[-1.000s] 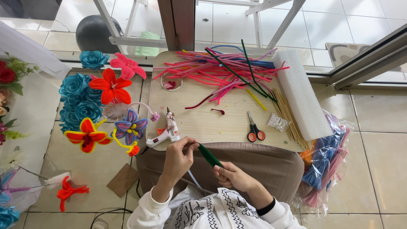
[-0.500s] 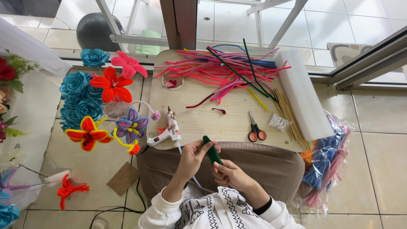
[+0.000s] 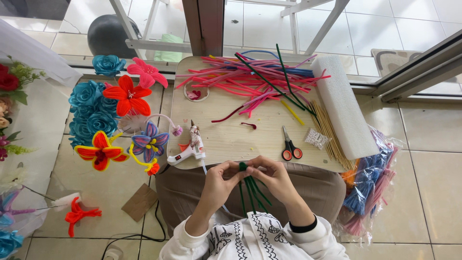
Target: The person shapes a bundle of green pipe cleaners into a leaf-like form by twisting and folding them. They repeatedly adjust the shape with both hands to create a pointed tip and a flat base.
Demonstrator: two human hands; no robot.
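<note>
My left hand (image 3: 222, 179) and my right hand (image 3: 270, 177) meet over my lap, just below the near edge of the wooden board (image 3: 231, 137). Both pinch the top of a bunch of dark green pipe cleaners (image 3: 250, 190), whose ends hang down between my wrists. A white glue gun (image 3: 190, 149) lies on the board's near left corner, close to my left hand. Red-handled scissors (image 3: 290, 147) lie on the board just beyond my right hand.
A heap of pink, red, blue and green pipe cleaners (image 3: 255, 79) covers the board's far side. A white foam block (image 3: 344, 113), wooden sticks (image 3: 329, 132) and a bag of pipe cleaners (image 3: 368, 192) lie right. Finished pipe-cleaner flowers (image 3: 108, 118) stand left.
My hands have come together on the green pipe cleaners, which were held up at an angle and now hang down from my fingertips.
</note>
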